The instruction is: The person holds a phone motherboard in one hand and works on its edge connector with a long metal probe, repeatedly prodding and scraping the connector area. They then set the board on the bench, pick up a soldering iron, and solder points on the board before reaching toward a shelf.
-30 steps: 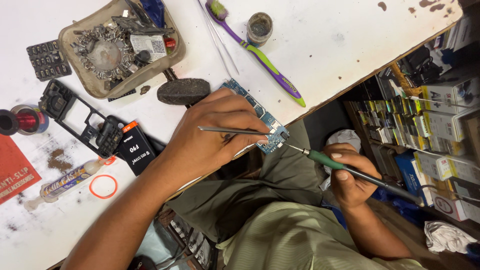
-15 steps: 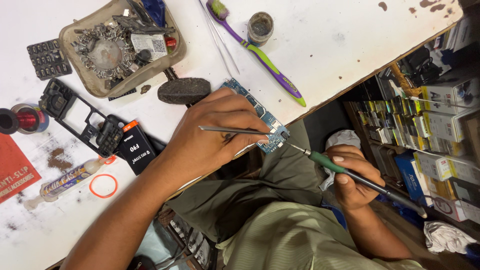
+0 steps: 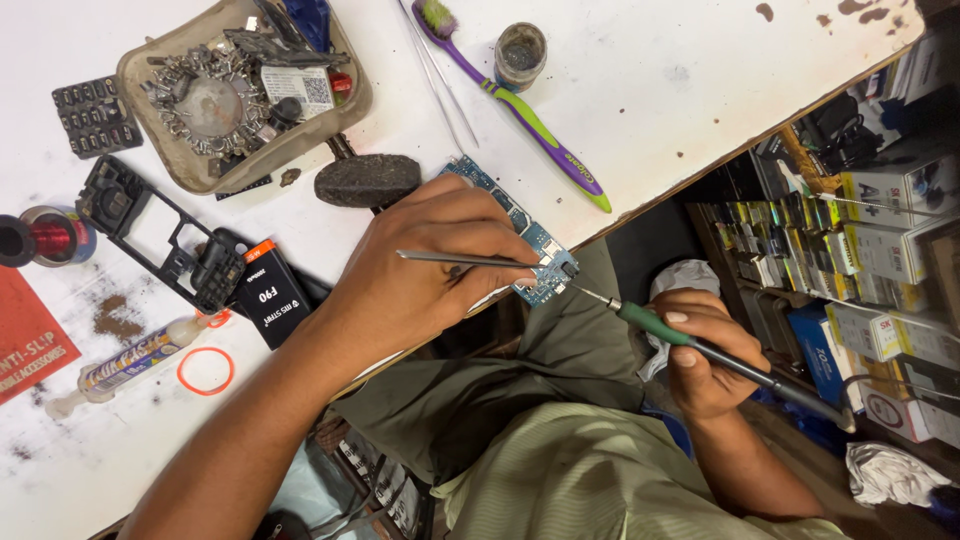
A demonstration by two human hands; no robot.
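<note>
Left hand (image 3: 420,285) lies over a blue circuit board (image 3: 530,240) at the near edge of the white table (image 3: 700,90), fingers curled, pinching thin metal tweezers (image 3: 450,260) whose tips point at the board's right corner. Right hand (image 3: 705,355) is closed round a green-handled soldering iron (image 3: 690,345), held off the table edge — its fine tip meets that same corner.

Doing this well, as I judge it: keep the left palm's weight on the board so it can't slide, tweezer tips steady on the part, iron tip touching only the joint & not neighbouring pads. Short contact, no pressing — heat does the work.

Nearby: a dark oval block (image 3: 368,180) just behind the left hand, a tray of small metal parts (image 3: 240,95), a black phone frame (image 3: 165,240), a black battery (image 3: 270,295), a purple-green toothbrush (image 3: 520,105), a small round tin (image 3: 520,52), an orange rubber ring (image 3: 205,370).
</note>
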